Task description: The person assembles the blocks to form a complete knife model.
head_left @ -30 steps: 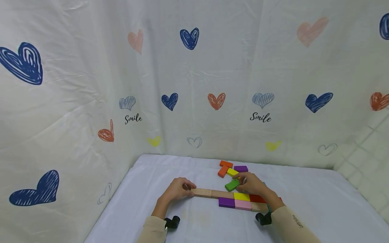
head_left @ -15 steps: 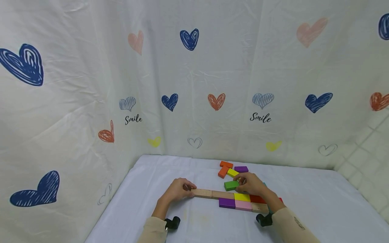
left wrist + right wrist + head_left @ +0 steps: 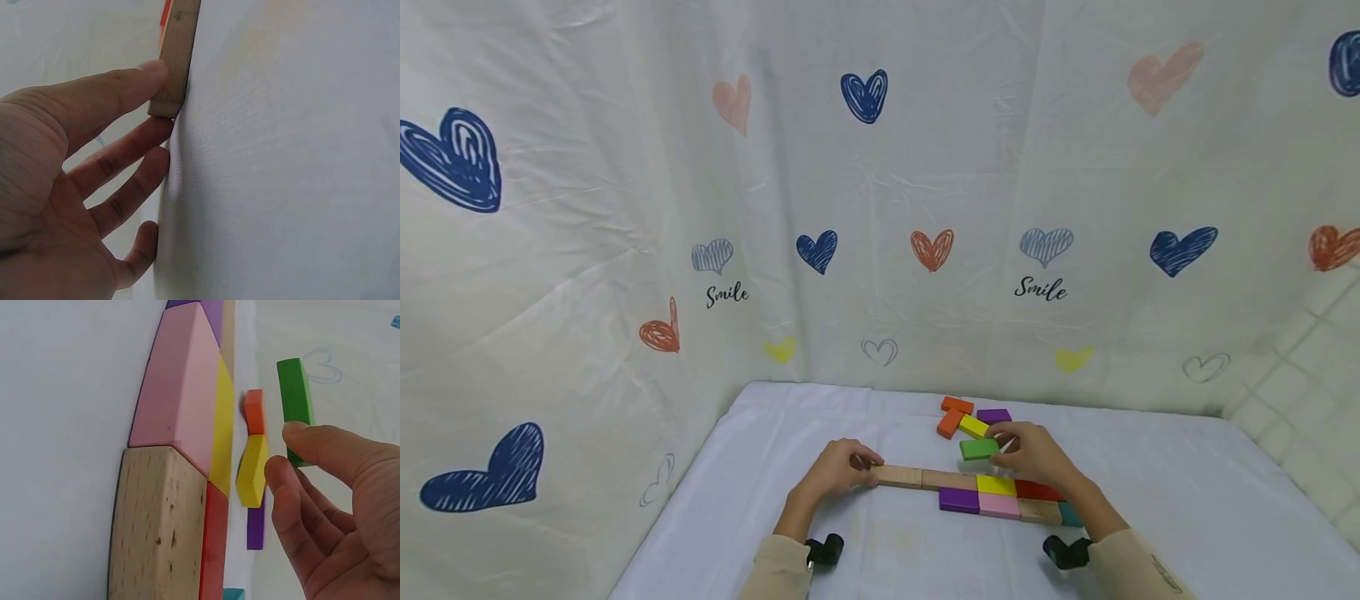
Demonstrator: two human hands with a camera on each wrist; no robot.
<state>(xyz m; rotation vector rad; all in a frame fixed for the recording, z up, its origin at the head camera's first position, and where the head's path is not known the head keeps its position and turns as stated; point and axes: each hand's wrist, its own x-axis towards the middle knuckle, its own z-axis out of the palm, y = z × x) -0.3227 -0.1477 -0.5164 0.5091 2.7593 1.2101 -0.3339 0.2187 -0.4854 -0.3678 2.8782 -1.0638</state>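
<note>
My left hand (image 3: 838, 467) holds the left end of a plain wooden block (image 3: 898, 476); in the left wrist view the thumb lies on that block (image 3: 176, 56) and the other fingers curve near the cloth. My right hand (image 3: 1037, 454) pinches a green block (image 3: 979, 450) by its right end, between thumb and fingertips. The right wrist view has this green block (image 3: 295, 394) off the table. Below it runs the back row: two wooden blocks, then yellow (image 3: 996, 486) and red (image 3: 1036, 493). Purple (image 3: 958, 500), pink (image 3: 999, 505), wooden (image 3: 1040, 511) and teal (image 3: 1070, 514) blocks form the front row.
Behind the rows lie two orange blocks (image 3: 950, 423), a yellow block (image 3: 973, 427) and a purple block (image 3: 994, 415). A teal block (image 3: 234, 594) peeks in at the bottom of the right wrist view. White cloth (image 3: 880, 550) covers the table; a heart-printed curtain (image 3: 970, 183) hangs behind.
The green block has turned from slanted to nearly level, and now sits slightly farther right. My right hand has shifted a little rightward, uncovering the teal block. The left hand stays put.
</note>
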